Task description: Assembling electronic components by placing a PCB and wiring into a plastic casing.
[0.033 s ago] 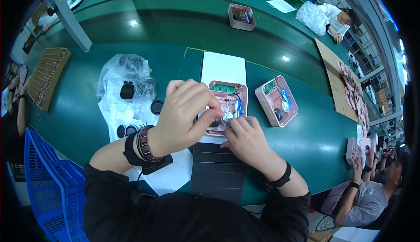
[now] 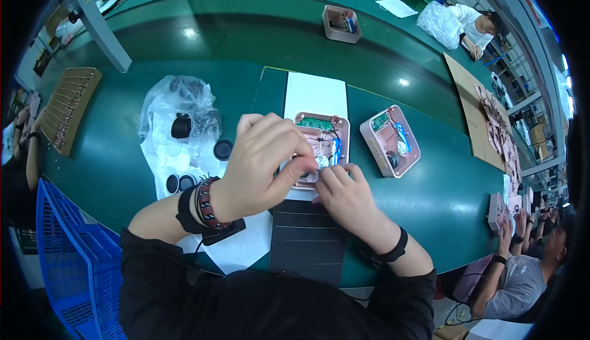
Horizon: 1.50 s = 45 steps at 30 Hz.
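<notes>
Inside an open, rounded-square, pink plastic-looking casing on the green worktop, fingertip work is apparently being done. The left hand is bent pinch-like, the right hand half-curled; whether anything is held cannot be told. Care around the thin dark wires seems needed next.

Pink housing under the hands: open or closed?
Open: the pink housing shows a green circuit board and blue cylinder inside, uncovered.

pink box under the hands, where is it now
In the head view, the pink box sits near the centre, partly covered by the left hand and right hand, just left of another open pink box.
</notes>
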{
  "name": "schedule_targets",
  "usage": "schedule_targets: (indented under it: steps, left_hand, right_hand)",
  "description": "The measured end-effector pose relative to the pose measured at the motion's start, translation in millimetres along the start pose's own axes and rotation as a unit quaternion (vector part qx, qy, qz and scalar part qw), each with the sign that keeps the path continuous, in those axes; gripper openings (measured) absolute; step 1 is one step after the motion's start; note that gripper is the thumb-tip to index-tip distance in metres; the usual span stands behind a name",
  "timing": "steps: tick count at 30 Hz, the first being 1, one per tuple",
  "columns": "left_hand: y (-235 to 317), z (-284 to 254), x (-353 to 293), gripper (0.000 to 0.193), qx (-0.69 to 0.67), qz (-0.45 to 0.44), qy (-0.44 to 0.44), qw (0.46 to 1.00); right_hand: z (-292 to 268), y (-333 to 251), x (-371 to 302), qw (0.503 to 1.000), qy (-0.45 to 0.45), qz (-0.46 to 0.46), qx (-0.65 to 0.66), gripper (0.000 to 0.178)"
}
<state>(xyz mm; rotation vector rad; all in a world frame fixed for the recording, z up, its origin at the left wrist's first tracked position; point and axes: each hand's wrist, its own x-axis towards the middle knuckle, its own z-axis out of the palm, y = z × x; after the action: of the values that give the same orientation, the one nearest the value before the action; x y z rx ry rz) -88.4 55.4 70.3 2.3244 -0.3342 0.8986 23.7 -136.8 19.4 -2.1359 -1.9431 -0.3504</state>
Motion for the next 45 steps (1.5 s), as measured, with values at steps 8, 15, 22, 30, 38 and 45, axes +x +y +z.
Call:
schedule_targets:
  steps: [8, 15, 22, 30, 38, 45]
  left_hand:
    - [27, 9, -2, 0.013, -0.032, 0.067, 0.036, 0.997]
    - [68, -22, 13, 0.018, -0.066, 0.285, 0.031, 0.956]
    - [82, -10, 4, 0.020, -0.088, 0.267, 0.167, 0.945]
    - [65, 1, 21, 0.012, -0.090, 0.369, 0.179, 0.908]
    - [73, 4, 19, 0.011, -0.158, 0.387, 0.183, 0.890]
    - [70, 8, 11, 0.016, -0.115, 0.326, 0.269, 0.899]
  right_hand:
    - [-22, -2, -11, 0.993, 0.089, 0.041, -0.061, 0.009]
    - [-91, 95, -125, 0.882, 0.102, 0.331, -0.318, 0.015]
    - [-64, 181, -326, 0.811, 0.009, 0.477, -0.339, 0.022]
    - [-52, 136, -152, 0.899, 0.119, 0.403, -0.126, 0.033]
    - [7, 164, -77, 0.931, 0.043, 0.355, 0.070, 0.017]
    - [22, 67, 34, 0.970, 0.022, 0.211, 0.116, 0.017]
